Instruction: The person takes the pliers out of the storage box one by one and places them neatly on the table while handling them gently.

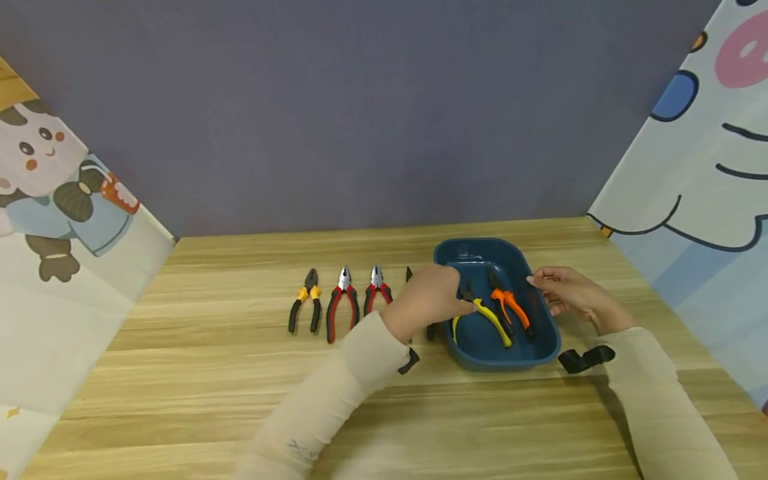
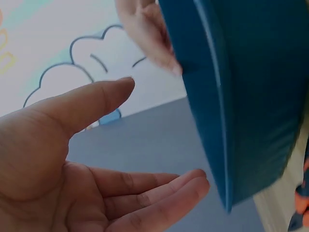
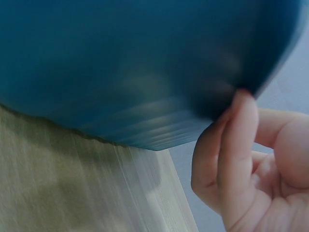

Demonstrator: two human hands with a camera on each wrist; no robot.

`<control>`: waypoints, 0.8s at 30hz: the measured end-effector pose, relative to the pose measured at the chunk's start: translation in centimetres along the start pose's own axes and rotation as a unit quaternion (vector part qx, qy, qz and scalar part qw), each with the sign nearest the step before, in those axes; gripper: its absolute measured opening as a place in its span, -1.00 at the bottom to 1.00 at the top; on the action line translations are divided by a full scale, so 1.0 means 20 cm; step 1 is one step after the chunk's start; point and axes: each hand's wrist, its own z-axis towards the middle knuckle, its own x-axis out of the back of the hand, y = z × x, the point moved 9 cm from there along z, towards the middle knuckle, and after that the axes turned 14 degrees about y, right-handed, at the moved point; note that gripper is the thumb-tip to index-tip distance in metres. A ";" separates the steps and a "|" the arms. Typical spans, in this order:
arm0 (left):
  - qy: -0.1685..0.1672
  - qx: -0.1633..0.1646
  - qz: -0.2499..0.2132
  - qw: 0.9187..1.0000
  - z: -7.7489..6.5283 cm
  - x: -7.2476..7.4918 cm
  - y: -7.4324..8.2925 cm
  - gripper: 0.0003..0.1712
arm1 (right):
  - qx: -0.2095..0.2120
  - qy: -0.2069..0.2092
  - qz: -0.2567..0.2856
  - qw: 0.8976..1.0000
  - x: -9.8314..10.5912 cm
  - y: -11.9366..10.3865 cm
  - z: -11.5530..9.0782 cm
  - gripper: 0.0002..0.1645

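A dark blue plastic bin [image 1: 498, 365] stands on the right part of the table. Inside it lie yellow-handled pliers [image 1: 493, 323] and orange-handled pliers [image 1: 510, 303]. Over the bin's left rim is my left hand [image 1: 425, 300], close to the yellow pliers and covering part of them. In the left wrist view that hand's thumb and fingers are spread, with nothing between them. My right hand [image 1: 573, 298] pinches the bin's right rim, thumb at the edge and fingers against the outer wall, which the right wrist view shows as the bin's blue side [image 3: 120, 72].
Left of the bin, a row holds yellow-and-black pliers [image 1: 309, 297], red-and-black pliers [image 1: 343, 297] and similar red-and-black pliers [image 1: 377, 283]. Another dark tool [image 1: 409, 273] is mostly hidden behind my left hand. A grey panel [image 1: 360, 120] rises behind the wooden table [image 1: 198, 373].
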 end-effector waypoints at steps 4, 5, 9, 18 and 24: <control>-0.003 -0.016 0.009 1.000 0.02 -0.07 0.06 -0.38 | 0.003 -0.003 0.007 1.000 0.00 0.00 0.00 -0.80; -0.004 -0.017 0.013 1.000 0.02 -0.09 0.07 -0.38 | 0.003 -0.003 0.009 1.000 0.00 0.00 0.00 -0.79; -0.006 -0.013 0.036 0.999 0.04 -0.15 0.10 -0.39 | 0.005 -0.007 0.008 1.000 0.00 0.00 0.00 -0.79; -0.013 0.018 0.116 0.993 0.09 -0.26 0.13 -0.56 | 0.011 -0.010 0.008 1.000 0.00 0.00 0.01 -0.79; -0.040 0.051 0.166 0.984 0.11 -0.35 0.11 -0.59 | 0.007 -0.010 0.012 1.000 -0.01 0.01 0.01 -0.79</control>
